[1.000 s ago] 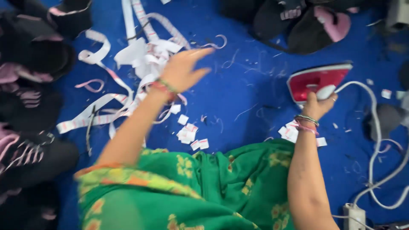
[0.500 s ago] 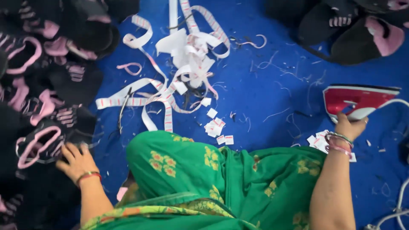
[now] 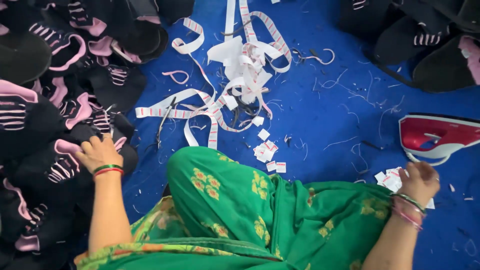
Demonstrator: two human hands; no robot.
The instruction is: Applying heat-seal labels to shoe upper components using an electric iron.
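Note:
My left hand (image 3: 99,151) rests with fingers curled on a black and pink fabric piece (image 3: 55,165) in the pile at my left. My right hand (image 3: 420,179) is loosely closed over a small heap of white cut labels (image 3: 389,178) on the blue mat, just below a red and white iron (image 3: 435,136). Whether it pinches a label is hidden. Green patterned cloth (image 3: 260,210) covers my lap between the arms.
A tangle of white label tape with red marks (image 3: 235,75) lies ahead, with loose labels (image 3: 267,150) and small scissors (image 3: 164,120) nearby. More black and pink pieces (image 3: 425,40) are heaped at the far right. Thread scraps dot the blue mat (image 3: 340,100).
My left hand swung from the label tape down to the fabric pile at the left. My right hand left the iron's handle and dropped to the cut labels.

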